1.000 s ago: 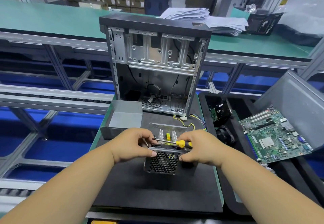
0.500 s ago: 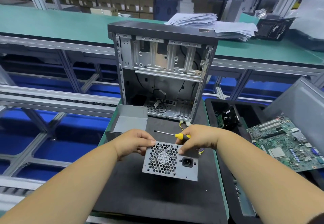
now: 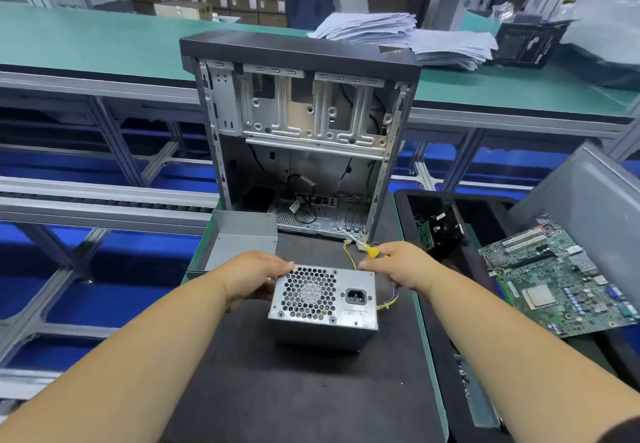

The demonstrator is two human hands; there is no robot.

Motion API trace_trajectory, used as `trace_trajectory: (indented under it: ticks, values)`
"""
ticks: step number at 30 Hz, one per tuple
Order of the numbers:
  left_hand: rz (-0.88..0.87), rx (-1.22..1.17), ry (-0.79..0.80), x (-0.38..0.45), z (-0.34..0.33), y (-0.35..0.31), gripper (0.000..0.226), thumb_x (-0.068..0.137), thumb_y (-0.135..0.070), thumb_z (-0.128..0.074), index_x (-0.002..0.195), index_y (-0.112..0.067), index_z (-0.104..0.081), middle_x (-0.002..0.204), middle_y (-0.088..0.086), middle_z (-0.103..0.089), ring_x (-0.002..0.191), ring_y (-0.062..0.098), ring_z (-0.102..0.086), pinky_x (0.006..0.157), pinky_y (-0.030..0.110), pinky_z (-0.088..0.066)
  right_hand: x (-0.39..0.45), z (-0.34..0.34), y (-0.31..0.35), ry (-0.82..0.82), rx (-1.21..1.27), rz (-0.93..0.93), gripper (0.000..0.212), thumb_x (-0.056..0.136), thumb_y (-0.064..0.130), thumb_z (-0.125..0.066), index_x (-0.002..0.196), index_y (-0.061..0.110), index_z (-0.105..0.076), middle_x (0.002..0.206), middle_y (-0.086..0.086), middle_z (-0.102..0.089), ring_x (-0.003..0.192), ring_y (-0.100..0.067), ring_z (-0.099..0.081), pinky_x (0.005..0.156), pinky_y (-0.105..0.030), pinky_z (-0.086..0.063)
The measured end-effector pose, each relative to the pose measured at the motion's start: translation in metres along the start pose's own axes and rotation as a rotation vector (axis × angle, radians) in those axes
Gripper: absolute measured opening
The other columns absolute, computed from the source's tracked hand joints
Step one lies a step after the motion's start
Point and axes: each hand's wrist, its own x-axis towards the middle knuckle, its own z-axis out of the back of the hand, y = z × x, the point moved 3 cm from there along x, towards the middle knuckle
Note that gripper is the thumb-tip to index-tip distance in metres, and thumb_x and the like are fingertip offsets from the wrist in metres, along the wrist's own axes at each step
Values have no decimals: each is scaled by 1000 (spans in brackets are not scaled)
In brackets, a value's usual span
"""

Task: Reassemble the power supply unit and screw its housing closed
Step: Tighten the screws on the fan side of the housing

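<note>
The grey power supply unit (image 3: 323,300) stands on the black mat (image 3: 304,390), its fan grille and power socket facing me. My left hand (image 3: 254,271) grips its upper left corner. My right hand (image 3: 398,264) is behind its upper right corner and holds a yellow-handled screwdriver (image 3: 372,251), whose shaft points away toward the case. Coloured wires (image 3: 388,304) hang out at the unit's right side. The loose grey housing cover (image 3: 239,245) lies to the left behind my left hand.
An open computer case (image 3: 301,130) stands upright just behind the unit. To the right, a black tray (image 3: 446,356) holds small parts, and a green motherboard (image 3: 557,276) rests against a grey panel (image 3: 602,207). Paper stacks (image 3: 408,35) lie on the far green bench.
The unit was turned from its open top showing to its fan face toward me and now stands upright on the mat. The screwdriver shaft swung from lying across the unit to pointing away.
</note>
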Motion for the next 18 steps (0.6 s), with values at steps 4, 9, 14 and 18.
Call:
trace_trajectory:
  ticks: [4,9,14,18]
  values:
    - [41,30,-28,6,-1,-2,23,98,-28,-57,94,-10,-71,84,3,-76,68,11,-69,58,20,-53,0,10,-36,-173,42,-79,23,83,25,-72,75,4,-70,69,-6,-65,57,-18,-46,57,-27,-38]
    - [104,30,-104,11,-8,-1,28,100,-28,-53,103,-7,-70,86,3,-76,69,14,-69,62,24,-53,9,8,-69,-251,118,-167,18,81,21,-67,67,9,-66,67,-5,-68,59,-19,-50,60,-30,-42]
    - [140,-9,-198,13,-10,1,30,98,-25,-54,110,-2,-69,108,16,-73,104,34,-68,90,39,-52,22,2,-89,-256,91,-165,17,81,22,-64,72,9,-69,67,-3,-66,62,-20,-53,60,-29,-40]
    - [191,-15,-251,9,-15,1,31,97,-27,-55,109,-3,-69,108,16,-73,111,37,-65,101,43,-48,37,-1,-91,-254,-56,-132,17,86,21,-60,70,17,-62,68,-1,-59,69,-24,-53,60,-30,-39]
